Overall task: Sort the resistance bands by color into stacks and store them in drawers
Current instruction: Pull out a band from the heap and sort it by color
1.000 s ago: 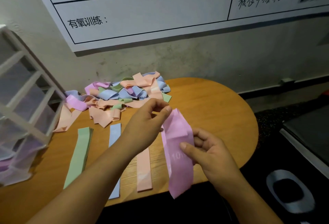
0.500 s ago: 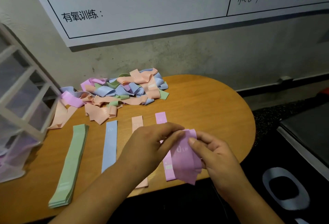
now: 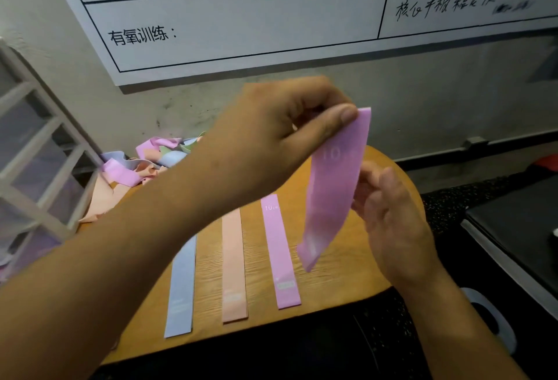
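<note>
Resistance bands lie in a tangled pile (image 3: 157,153) of pink, blue, peach and green at the back left of the round wooden bench (image 3: 256,258), near a white-framed drawer unit (image 3: 39,168) with translucent drawers at the far left. Nearer the front edge, three flat lots lie side by side and apart: a blue stack (image 3: 181,289), then a peach stack (image 3: 234,268), then a flat pink band (image 3: 280,255) printed with "10". The left hand (image 3: 271,138) is raised above them, its forearm crossing in front of the pile, and its grip pinches the top end of a loose pink band (image 3: 335,192) between thumb and fingers. That band hangs down at a tilt, its lower end in the air just right of the flat pink band. The right hand (image 3: 395,222) sits behind the hanging band's middle with its fingertips hidden, so I cannot tell whether its grip holds anything
</note>
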